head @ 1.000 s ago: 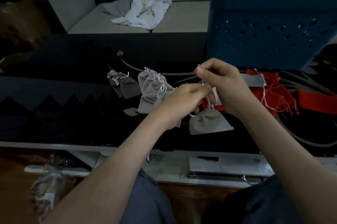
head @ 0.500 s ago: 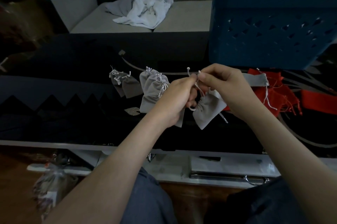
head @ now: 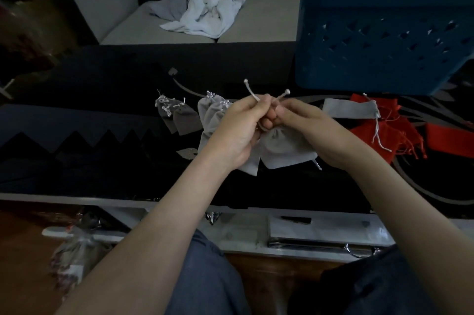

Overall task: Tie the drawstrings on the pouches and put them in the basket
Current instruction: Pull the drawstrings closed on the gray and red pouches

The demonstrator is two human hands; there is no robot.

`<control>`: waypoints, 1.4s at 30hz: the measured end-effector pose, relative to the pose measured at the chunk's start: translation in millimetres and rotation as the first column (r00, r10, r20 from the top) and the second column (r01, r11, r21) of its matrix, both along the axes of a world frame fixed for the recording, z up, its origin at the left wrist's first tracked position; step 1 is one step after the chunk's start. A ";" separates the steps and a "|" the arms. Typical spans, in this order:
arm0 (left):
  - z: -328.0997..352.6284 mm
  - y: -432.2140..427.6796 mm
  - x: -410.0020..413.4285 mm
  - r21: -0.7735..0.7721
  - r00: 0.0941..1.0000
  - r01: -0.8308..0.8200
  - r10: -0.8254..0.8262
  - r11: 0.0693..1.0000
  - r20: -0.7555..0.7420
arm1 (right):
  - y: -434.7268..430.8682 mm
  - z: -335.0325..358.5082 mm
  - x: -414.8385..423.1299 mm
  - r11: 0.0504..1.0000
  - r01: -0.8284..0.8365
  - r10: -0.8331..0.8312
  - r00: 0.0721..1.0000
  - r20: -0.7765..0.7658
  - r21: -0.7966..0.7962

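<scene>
A light grey pouch (head: 284, 148) hangs between my hands over the dark table. My left hand (head: 238, 130) pinches one white drawstring (head: 250, 90) that sticks up to the left. My right hand (head: 302, 122) pinches the other drawstring end (head: 283, 94), which points up to the right. The blue basket (head: 379, 40) stands at the back right. Tied grey pouches (head: 213, 114) and darker grey ones (head: 179, 117) lie left of my hands. An open grey pouch (head: 348, 109) rests on red pouches (head: 379, 132) at the right.
A sofa with crumpled white cloth (head: 205, 12) runs behind the table. A red strip (head: 448, 137) lies at the far right. A small grey scrap (head: 187, 153) sits near the table's front. A lower shelf (head: 295, 235) with clutter shows below the edge.
My hands have come closer together and lower at the pouch's neck. The two drawstring ends now stick up in a V, and the pouch has dropped from tilted to lying beneath my hands.
</scene>
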State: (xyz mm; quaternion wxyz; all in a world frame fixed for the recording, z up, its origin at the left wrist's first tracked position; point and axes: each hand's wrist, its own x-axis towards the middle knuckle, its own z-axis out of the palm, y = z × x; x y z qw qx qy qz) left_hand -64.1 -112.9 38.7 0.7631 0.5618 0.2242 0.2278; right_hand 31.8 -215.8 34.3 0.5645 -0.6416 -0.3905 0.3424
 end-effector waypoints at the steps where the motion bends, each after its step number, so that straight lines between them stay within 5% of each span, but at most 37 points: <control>1: -0.3 1.8 -0.6 -0.007 1.000 -0.009 0.009 1.000 0.015 | -0.1 -0.5 1.1 0.999 -0.006 0.009 0.997 0.081 -0.035; 12: -4.9 -1.4 -5.2 0.378 0.999 -0.046 0.048 0.925 0.003 | 0.8 2.4 6.9 0.985 0.171 -0.164 0.968 0.189 -0.023; 18: -9.0 -0.2 -2.9 0.611 0.979 -0.161 0.205 0.775 -0.002 | 1.4 0.9 7.8 0.977 0.215 -0.206 0.947 0.247 -0.008; 24: -11.3 4.7 -3.2 0.755 0.962 -0.081 0.250 0.650 -0.111 | 1.4 -0.7 8.3 0.948 0.310 -0.317 0.888 0.332 0.074; 31: -10.4 5.2 -4.0 0.829 0.948 0.012 0.258 0.559 -0.188 | -1.9 4.2 7.0 0.965 0.256 -0.262 0.930 0.259 0.057; 34: -7.6 1.8 -6.8 0.792 0.967 -0.065 0.234 0.607 -0.101 | 0.9 2.4 5.4 0.967 0.254 -0.251 0.946 0.206 0.015; 38: -5.5 0.1 -7.3 0.841 0.972 -0.102 0.233 0.531 -0.030 | 2.1 1.6 -0.2 0.989 0.148 -0.146 0.980 0.133 -0.004; 42: -4.3 2.3 -6.7 0.824 0.977 -0.089 0.209 0.560 -0.037 | 0.1 1.6 -0.3 0.992 0.125 -0.124 0.978 0.166 0.007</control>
